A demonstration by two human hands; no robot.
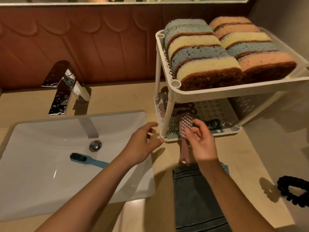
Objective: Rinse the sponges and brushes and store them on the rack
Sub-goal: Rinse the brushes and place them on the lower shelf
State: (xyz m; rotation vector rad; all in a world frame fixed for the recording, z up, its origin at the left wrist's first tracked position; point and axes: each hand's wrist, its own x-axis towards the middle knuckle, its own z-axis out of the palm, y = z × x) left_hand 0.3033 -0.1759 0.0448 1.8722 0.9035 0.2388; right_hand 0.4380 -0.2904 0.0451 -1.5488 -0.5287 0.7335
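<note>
- Right hand (pixel 199 144) pinched the pink brush (pixel 184 129) at the rack's (pixel 217 92) lower shelf — storing step.
- Left hand (pixel 142 144) free, fingers spread.
- Next, likely: blue brush (pixel 87 160) in sink (pixel 33 148) — needs rinsing.

Dim warm light, wide-angle distortion

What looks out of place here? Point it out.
A blue brush lies in the sink, not yet on the rack. A black scrunchie, no cleaning tool, sits at the counter's right edge.
</note>
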